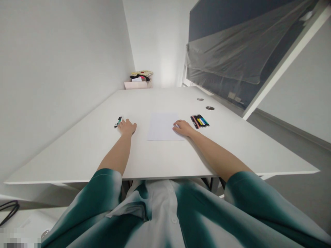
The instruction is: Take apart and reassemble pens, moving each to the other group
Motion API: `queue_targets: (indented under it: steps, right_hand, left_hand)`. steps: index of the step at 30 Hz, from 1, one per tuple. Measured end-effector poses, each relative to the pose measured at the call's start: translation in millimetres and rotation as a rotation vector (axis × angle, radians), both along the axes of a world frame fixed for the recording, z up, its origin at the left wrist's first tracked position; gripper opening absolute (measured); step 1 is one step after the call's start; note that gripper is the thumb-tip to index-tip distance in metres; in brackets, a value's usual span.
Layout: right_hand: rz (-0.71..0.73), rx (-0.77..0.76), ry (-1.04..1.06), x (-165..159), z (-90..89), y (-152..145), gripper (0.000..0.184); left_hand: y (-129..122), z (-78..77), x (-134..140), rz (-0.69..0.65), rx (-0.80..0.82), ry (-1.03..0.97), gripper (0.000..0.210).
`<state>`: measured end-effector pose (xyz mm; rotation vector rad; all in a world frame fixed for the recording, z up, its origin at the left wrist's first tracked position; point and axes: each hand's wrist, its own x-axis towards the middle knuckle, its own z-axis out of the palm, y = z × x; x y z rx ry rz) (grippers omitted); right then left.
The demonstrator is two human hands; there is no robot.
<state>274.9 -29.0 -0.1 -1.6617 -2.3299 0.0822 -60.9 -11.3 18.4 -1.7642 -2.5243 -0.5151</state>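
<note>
A white sheet of paper [162,127] lies flat on the white table in front of me. My left hand [127,127] rests palm down to the left of the sheet, fingers spread. Right at its fingertips is a black and green marker [118,122]; whether the fingers touch it I cannot tell. On the right edge of the paper lies my right hand [183,128], its fingers loosely bent and a little apart, holding nothing that shows. Just beyond that hand, several coloured markers [200,121] lie side by side in a row.
The white table [103,151] runs along a wall on the left. Two round grommets [210,108] sit near its right edge. At the far end stands a box [136,84] with cloth items on top. A dark panel [227,51] under plastic film leans on the right.
</note>
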Motion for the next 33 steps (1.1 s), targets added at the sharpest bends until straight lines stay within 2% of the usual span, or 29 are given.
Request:
queue_targets:
  steps: [6,10,19,26,33]
  right_hand:
    - [0.019,0.022,0.016,2.3,-4.7,4.5,0.039]
    - [0.017,0.026,0.022,2.8,-6.1,5.6,0.039]
    - [0.03,0.028,0.033,3.7,-6.6,6.5,0.04]
    - [0.022,0.022,0.041,2.3,-4.0,4.3,0.039]
    - [0.015,0.014,0.031,1.5,-0.9,1.5,0.039]
  left_hand:
    - [1.2,0.7,0.9,0.061,0.056,0.014,0.057]
    - [-0.5,2.8,-1.9,0.085,0.027,-0.017,0.052]
    - [2.7,4.0,-6.1,-0.043,0.031,-0.081,0.039]
    - [-0.4,5.8,0.0,-0.058,-0.001,-0.02,0.043]
    - [3.1,6.0,7.9,-0.184,-0.096,0.047,0.05]
